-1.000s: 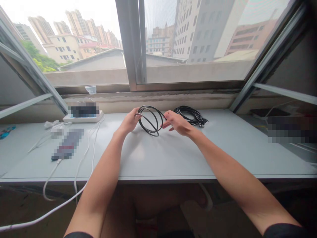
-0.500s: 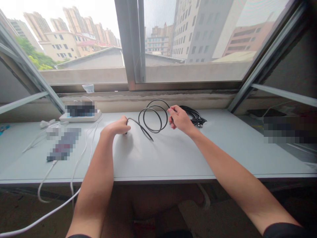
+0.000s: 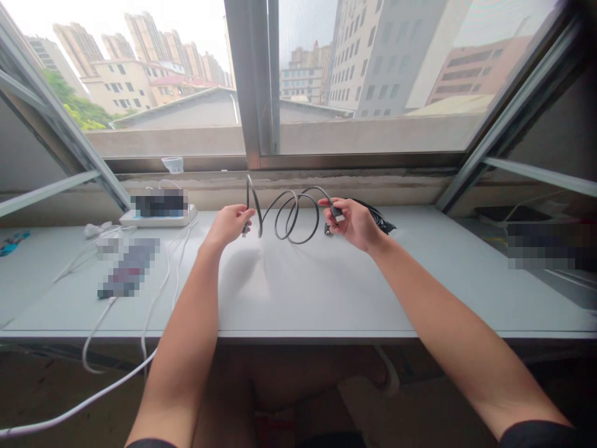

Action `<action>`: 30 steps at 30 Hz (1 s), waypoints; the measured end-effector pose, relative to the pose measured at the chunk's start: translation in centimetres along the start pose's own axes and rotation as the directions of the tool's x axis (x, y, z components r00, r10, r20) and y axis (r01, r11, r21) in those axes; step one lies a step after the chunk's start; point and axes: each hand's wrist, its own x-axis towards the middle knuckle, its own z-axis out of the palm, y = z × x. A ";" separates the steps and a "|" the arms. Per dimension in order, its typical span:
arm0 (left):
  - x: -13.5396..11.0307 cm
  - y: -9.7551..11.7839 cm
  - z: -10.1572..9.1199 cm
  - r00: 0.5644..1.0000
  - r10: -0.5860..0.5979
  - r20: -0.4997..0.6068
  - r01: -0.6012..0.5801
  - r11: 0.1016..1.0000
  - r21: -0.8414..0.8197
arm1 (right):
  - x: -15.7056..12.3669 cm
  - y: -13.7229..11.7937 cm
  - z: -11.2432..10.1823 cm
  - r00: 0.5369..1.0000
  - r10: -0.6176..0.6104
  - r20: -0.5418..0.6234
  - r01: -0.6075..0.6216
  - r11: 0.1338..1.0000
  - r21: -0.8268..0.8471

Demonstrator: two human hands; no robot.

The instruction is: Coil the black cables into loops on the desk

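Observation:
A thin black cable [image 3: 302, 242] hangs in loose loops between my two hands, just above the white table. My left hand [image 3: 229, 225] is closed on one end of it, and a small dark plug pokes out below the fingers. At the other end, my right hand [image 3: 357, 224] pinches a black plug [image 3: 337, 213] with a flat metal tip. A second small dark connector [image 3: 328, 230] shows under the right fingers; whether it belongs to this cable I cannot tell. Partly behind the right hand lies a coiled black cable bundle [image 3: 381, 218].
On the left are a white power strip [image 3: 158, 219], a blurred phone-like object [image 3: 128, 274] and white cords [image 3: 161, 289]. A clear plastic cup [image 3: 173, 165] sits on the window ledge. Metal frame bars [image 3: 532, 177] slope at both sides. The table's front edge [image 3: 308, 335] runs below my forearms.
My left hand has risen slightly and turned, now gripping the cable at its end. My right hand has turned so that its plug shows. The loops have been drawn up off the table.

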 end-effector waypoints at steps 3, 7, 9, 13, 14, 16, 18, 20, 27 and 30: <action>0.3 -0.4 0.3 0.998 0.000 0.062 0.008 0.992 -0.125 | -0.3 -0.2 0.1 1.000 -0.027 0.013 0.027 1.000 0.010; 0.5 -0.6 0.6 0.999 -0.015 0.049 0.025 0.976 -0.215 | -0.5 -0.4 0.2 0.997 -0.072 0.005 0.072 0.996 -0.054; 0.6 -0.7 0.5 1.000 -0.004 0.011 0.007 0.973 -0.232 | -0.6 -0.5 0.1 0.995 -0.099 -0.006 0.098 0.990 -0.099; 0.9 -1.2 0.3 0.997 0.023 -0.068 -0.039 0.970 -0.239 | -0.7 -0.9 0.0 0.992 -0.125 -0.013 0.121 0.978 -0.170; 1.0 -1.3 0.2 0.997 0.022 -0.075 -0.040 0.967 -0.253 | -0.7 -0.9 0.0 0.991 -0.129 -0.017 0.124 0.976 -0.181; 1.0 -1.3 0.2 0.997 0.016 -0.074 -0.037 0.956 -0.291 | -0.7 -1.0 -0.2 0.990 -0.136 -0.022 0.130 0.976 -0.177; 0.9 -1.1 0.2 0.997 0.010 -0.075 -0.034 0.947 -0.321 | -0.7 -1.1 -0.3 0.990 -0.140 -0.020 0.137 0.982 -0.127; 0.6 -0.8 0.2 0.997 0.012 -0.079 -0.036 0.950 -0.309 | -0.7 -1.1 -0.4 0.991 -0.136 0.003 0.136 0.990 -0.044; -0.7 0.9 0.0 0.983 0.100 0.152 -0.064 0.971 -0.229 | -0.4 -0.3 0.0 0.996 -0.031 0.085 0.022 0.994 0.103; -1.3 1.6 0.3 0.936 0.102 0.338 -0.026 0.975 -0.222 | 0.0 0.6 0.5 0.993 0.079 0.088 -0.083 0.996 0.041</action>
